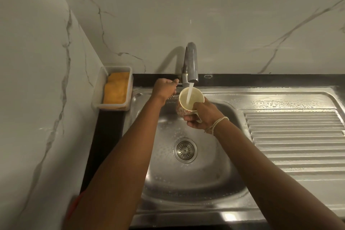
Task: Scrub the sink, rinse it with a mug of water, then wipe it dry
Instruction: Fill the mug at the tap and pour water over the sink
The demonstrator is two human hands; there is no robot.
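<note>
Our right hand curls around the mug, fingers through or at its handle, holding it under the tap just above the centre of the frame; our left hand reaches to the tap's lever at the spout's base, fingers closed on it as far as we can tell — the knuckles hide the grip itself. A stream of water falls into the mug, which tilts slightly toward us over the back of the sink. The basin is beaded with droplets, its drain below the mug at mid-frame, and the ribbed drainboard to the right also looks wet. At centre left, a plastic tray on the dark worktop holds an orange sponge.

We judge the risk to be overfilling — a tilted mug could spill early. A wet handle might also slip in our grip.
</note>
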